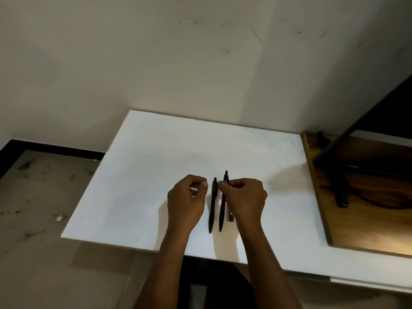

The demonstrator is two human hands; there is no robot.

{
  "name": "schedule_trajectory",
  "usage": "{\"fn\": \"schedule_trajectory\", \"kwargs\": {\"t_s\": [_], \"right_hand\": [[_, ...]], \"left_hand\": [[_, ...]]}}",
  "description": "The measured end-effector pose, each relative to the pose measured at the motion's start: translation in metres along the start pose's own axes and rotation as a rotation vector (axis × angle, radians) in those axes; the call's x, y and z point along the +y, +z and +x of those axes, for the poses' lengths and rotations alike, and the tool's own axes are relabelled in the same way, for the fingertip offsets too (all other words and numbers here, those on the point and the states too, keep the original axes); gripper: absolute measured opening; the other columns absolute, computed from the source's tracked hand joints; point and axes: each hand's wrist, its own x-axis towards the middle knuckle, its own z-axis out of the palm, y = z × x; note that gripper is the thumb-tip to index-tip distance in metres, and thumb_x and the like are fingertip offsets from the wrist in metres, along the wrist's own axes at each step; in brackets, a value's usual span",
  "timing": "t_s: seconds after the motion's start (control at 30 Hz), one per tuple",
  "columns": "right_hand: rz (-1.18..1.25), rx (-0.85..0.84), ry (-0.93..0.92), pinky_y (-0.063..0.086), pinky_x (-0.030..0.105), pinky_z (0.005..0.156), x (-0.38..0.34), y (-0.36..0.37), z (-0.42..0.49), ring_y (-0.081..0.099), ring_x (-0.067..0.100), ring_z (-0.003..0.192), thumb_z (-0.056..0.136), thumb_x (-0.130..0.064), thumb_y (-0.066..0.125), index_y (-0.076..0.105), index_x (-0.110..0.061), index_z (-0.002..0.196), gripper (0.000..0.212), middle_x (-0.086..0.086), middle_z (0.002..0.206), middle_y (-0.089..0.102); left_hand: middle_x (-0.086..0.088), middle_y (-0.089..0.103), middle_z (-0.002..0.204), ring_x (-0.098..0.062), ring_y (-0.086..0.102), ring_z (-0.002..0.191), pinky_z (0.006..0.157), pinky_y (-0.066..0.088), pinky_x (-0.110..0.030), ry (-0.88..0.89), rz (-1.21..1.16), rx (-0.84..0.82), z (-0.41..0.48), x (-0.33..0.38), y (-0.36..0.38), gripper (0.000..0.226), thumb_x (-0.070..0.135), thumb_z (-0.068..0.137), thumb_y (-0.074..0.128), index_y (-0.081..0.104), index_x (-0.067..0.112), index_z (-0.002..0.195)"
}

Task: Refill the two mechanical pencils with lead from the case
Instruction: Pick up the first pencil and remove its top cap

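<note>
Two black mechanical pencils lie side by side on a white board (138, 175), tips toward me. My left hand (187, 201) hovers just left of the left pencil (213, 206); its fingers are curled, thumb and forefinger close together near the pencil's top end, with nothing visible between them. My right hand (245, 197) pinches the upper part of the right pencil (222, 210) with its fingertips. A small grey lead case (230, 217) lies right of that pencil, mostly hidden under my right hand.
The board lies on a white table against a beige wall. A wooden panel (367, 219) with a black stand (338, 166) on it lies to the right. Dusty floor (33, 197) shows beyond the board's left edge.
</note>
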Motion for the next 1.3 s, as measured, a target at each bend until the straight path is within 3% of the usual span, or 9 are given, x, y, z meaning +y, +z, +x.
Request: {"fn": "schedule_trajectory", "kwargs": {"t_s": [0.13,0.3,0.4,0.47,0.57,0.67,0.8,1.17,1.3], "right_hand": [[0.180,-0.125,0.010,0.059,0.034,0.064,0.000,-0.020,0.002,0.070,0.015,0.059,0.069,-0.022,0.082,0.077,-0.022,0.072,0.005,-0.004,0.064,0.074],[0.246,-0.280,-0.027,0.051,0.017,0.051,-0.001,-0.024,-0.005,0.071,0.011,0.055,0.072,-0.026,0.083,0.078,-0.023,0.080,0.010,-0.003,0.073,0.077],[0.297,-0.393,-0.035,0.050,0.023,0.054,0.000,-0.026,-0.006,0.073,0.014,0.060,0.076,-0.022,0.081,0.076,-0.019,0.087,0.012,0.002,0.074,0.079],[0.334,-0.475,-0.032,0.046,0.024,0.054,0.001,-0.031,-0.003,0.073,0.012,0.064,0.079,-0.019,0.081,0.075,-0.016,0.091,0.013,0.004,0.075,0.079],[0.452,-0.420,-0.025,0.051,0.027,0.058,0.002,-0.037,0.004,0.073,0.015,0.072,0.085,-0.014,0.077,0.078,-0.017,0.093,0.008,0.005,0.083,0.079],[0.547,-0.402,-0.014,0.059,0.026,0.070,0.004,-0.038,0.009,0.076,0.020,0.085,0.089,-0.024,0.075,0.078,-0.019,0.105,0.017,0.003,0.098,0.079],[0.551,-0.412,-0.055,0.060,0.027,0.079,0.007,-0.035,0.009,0.077,0.022,0.088,0.090,-0.019,0.074,0.080,-0.011,0.100,0.013,0.007,0.093,0.080],[0.416,-0.317,-0.115,0.059,0.024,0.072,0.012,-0.027,0.013,0.077,0.015,0.075,0.094,-0.014,0.069,0.077,-0.010,0.089,0.010,0.005,0.080,0.079],[0.498,-0.323,-0.073,0.061,0.028,0.074,0.011,-0.026,0.014,0.078,0.022,0.076,0.094,-0.015,0.070,0.075,-0.005,0.091,0.012,0.010,0.080,0.079]], "left_hand": [[0.011,0.077,0.091,-0.008,0.072,0.087,0.077,0.055,-0.024,-0.097,-0.246,-0.097,0.002,0.006,-0.002,0.013,0.034,0.094,0.066,0.076,0.026,0.098],[0.003,0.079,0.099,-0.017,0.074,0.097,0.086,0.061,-0.037,-0.122,-0.345,-0.214,0.000,0.013,0.002,0.017,0.032,0.093,0.068,0.077,0.023,0.104],[-0.004,0.078,0.097,-0.023,0.075,0.093,0.086,0.061,-0.044,-0.132,-0.379,-0.226,-0.002,0.013,0.002,0.014,0.027,0.094,0.067,0.078,0.020,0.102],[-0.007,0.077,0.092,-0.023,0.076,0.084,0.075,0.064,-0.040,-0.120,-0.403,-0.230,-0.002,0.013,0.001,0.014,0.025,0.095,0.066,0.077,0.020,0.101],[0.004,0.076,0.083,-0.009,0.069,0.063,0.054,0.054,-0.023,-0.043,-0.274,-0.202,-0.003,0.013,0.000,0.012,0.028,0.094,0.067,0.078,0.025,0.098],[0.011,0.075,0.084,-0.009,0.066,0.062,0.059,0.051,-0.022,0.031,-0.130,-0.174,-0.001,0.012,0.003,0.011,0.029,0.093,0.068,0.078,0.029,0.098],[0.015,0.076,0.086,-0.015,0.068,0.068,0.062,0.051,-0.023,0.088,-0.076,-0.172,-0.002,0.012,0.004,0.011,0.029,0.092,0.070,0.079,0.031,0.098],[0.004,0.078,0.102,-0.011,0.065,0.080,0.078,0.058,-0.035,0.115,-0.030,-0.195,0.001,0.010,0.003,0.016,0.021,0.093,0.068,0.080,0.022,0.104],[0.011,0.077,0.093,-0.010,0.065,0.076,0.071,0.057,-0.032,0.091,-0.061,-0.205,0.003,0.006,0.000,0.016,0.021,0.094,0.067,0.080,0.023,0.103]]}}
